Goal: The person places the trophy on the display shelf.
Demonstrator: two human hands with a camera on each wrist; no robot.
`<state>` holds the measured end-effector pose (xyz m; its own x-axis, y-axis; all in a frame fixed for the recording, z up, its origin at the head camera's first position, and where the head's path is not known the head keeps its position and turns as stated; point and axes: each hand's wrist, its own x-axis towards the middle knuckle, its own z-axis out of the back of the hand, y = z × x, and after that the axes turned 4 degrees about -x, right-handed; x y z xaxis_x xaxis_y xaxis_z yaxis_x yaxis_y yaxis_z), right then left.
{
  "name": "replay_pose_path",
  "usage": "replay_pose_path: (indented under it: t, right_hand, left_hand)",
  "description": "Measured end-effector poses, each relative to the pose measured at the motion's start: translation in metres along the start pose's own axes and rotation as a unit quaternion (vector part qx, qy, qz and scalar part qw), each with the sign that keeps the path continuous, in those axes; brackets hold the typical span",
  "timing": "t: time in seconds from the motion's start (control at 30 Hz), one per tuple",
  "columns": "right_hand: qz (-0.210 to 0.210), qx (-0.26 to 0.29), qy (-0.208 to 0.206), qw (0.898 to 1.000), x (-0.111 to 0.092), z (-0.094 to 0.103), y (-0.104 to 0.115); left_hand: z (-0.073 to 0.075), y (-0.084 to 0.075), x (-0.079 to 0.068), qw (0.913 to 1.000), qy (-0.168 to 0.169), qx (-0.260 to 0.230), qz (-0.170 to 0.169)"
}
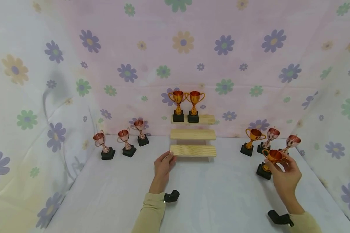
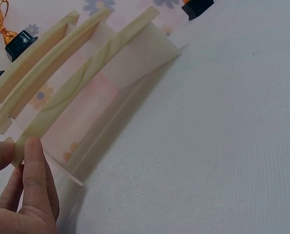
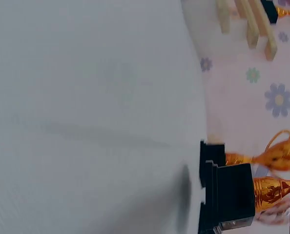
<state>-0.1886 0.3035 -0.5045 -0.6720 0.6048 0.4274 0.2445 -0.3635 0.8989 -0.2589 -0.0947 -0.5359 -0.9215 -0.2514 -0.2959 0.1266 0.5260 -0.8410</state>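
"What did the head view show?"

"A right hand [image 1: 287, 177] pinched a gold trophy [image 1: 273, 155] near its cup, at the right side of a white counter [image 1: 213, 200]. That trophy lay to the right of a three-step wooden stand [image 1: 193, 150] and nearer the wearer. Its black base was down and its cup leaned slightly rightward. Another gold trophy [image 1: 253, 136] and two rose-gold trophies [image 1: 273, 134] stood just beyond."

"Which hand was nearer the stand?"

"The left hand [image 1: 163, 166], at the left end of the lowest step."

"And the left wrist view?"

"Thumb and fingers pinched that step's end from either side."

"The right wrist view?"

"The held trophy's long axis ran sideways across the view, base toward the left. The right hand was mostly out of frame; I couldn't tell from there whether the base touched the counter."
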Motion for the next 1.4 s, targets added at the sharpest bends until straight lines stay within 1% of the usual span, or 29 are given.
replay_pose_path:
  t: [0.13,0.2,0.27,0.37,0.47,0.63,0.73,0.83,1.03,1.13,1.23,1.4]
  right_hand:
    - [0.027,0.01,0.039,0.999,-0.013,-0.006,0.017]
    - [0.038,0.015,0.059,0.997,-0.02,-0.012,0.024]
    - [0.041,0.025,0.078,0.996,-0.029,-0.02,0.031]
    - [0.039,0.043,0.113,0.992,-0.042,-0.036,0.041]
    - [0.037,0.069,0.148,0.986,-0.052,-0.056,0.05]
    - [0.051,0.098,0.173,0.979,-0.058,-0.091,0.068]
    - [0.051,0.118,0.181,0.975,-0.056,-0.11,0.082]
    - [0.058,0.138,0.19,0.97,-0.049,-0.128,0.096]
    - [0.086,0.169,0.204,0.96,-0.028,-0.157,0.117]
    - [0.097,0.188,0.21,0.954,-0.017,-0.168,0.126]
    - [0.107,0.204,0.21,0.95,-0.007,-0.179,0.133]
    - [0.112,0.218,0.204,0.948,0.008,-0.19,0.142]
  left_hand:
    - [0.0,0.0,0.0,0.9999,0.005,-0.012,-0.002]
    - [0.0,-0.001,-0.001,0.9999,0.007,-0.015,-0.003]
    - [0.0,-0.001,-0.001,0.9998,0.007,-0.016,-0.003]
    - [0.0,0.0,-0.001,0.9999,0.007,-0.013,-0.004]
    - [0.0,0.0,0.0,0.9999,0.002,-0.011,-0.008]
    - [-0.002,0.0,0.002,0.9999,-0.003,-0.007,-0.012]
    - [-0.002,0.0,0.001,0.9999,-0.009,0.001,-0.012]
    - [-0.002,0.001,0.0,0.9998,-0.013,0.013,-0.012]
    - [-0.001,0.003,-0.001,0.999,-0.014,0.028,-0.03]
    - [-0.002,0.002,-0.002,0.9986,-0.016,0.031,-0.04]
    - [-0.003,0.001,-0.003,0.9986,-0.02,0.027,-0.041]
    - [-0.004,-0.001,-0.004,0.9988,-0.022,0.023,-0.038]
